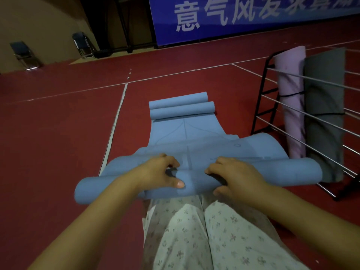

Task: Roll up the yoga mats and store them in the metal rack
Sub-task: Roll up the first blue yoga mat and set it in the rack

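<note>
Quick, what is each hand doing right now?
Left hand: fingers curled, gripping the rolled end of the blue mat.
Right hand: also curled round that same roll, gripping it.

The person wears loose white trousers (pixel 194 234) with a small floral print. Both forearms are bare, without sleeves.

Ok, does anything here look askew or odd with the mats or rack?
Yes: the blue yoga mat both hands (left hand, right hand) grip is curled at its far end too, into two rolls. The pink mat and grey mat lean in the metal rack.
</note>
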The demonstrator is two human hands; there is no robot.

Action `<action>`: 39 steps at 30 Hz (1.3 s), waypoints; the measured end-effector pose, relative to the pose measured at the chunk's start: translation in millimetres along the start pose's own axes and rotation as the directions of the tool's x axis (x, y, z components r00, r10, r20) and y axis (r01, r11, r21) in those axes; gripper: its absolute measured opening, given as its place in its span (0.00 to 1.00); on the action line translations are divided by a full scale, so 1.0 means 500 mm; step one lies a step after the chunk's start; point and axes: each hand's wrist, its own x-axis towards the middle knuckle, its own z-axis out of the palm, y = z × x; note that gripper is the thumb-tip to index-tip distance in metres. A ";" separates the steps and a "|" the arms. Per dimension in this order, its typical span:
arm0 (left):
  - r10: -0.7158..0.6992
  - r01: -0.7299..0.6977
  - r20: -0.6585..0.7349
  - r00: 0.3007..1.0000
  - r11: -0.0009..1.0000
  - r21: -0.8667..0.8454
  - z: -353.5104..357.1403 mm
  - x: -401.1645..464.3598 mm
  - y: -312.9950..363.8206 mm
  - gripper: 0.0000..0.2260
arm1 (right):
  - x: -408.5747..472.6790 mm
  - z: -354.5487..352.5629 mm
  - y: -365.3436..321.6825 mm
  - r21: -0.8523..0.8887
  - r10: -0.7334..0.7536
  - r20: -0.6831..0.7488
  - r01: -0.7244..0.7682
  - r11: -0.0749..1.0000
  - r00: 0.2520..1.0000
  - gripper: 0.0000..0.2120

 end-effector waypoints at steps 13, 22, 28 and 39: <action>0.281 -0.189 -0.203 0.938 0.906 0.379 0.034 -0.021 0.022 0.29 | 0.116 -0.072 0.035 0.096 -0.019 0.374 -0.019 0.995 0.927 0.21; 0.207 -0.195 -0.133 0.969 0.975 0.103 -0.009 0.026 0.000 0.26 | 0.180 -0.107 0.060 0.150 0.018 0.578 -0.128 0.980 0.816 0.22; 0.120 -0.118 0.047 0.992 0.992 -0.040 -0.050 0.058 0.009 0.19 | 0.150 -0.107 0.056 0.113 0.056 0.387 -0.107 0.988 0.920 0.24; -0.008 0.101 0.300 0.954 0.949 -0.299 -0.095 0.117 -0.006 0.15 | 0.066 0.011 0.039 -0.076 0.021 -0.048 -0.024 0.997 0.999 0.32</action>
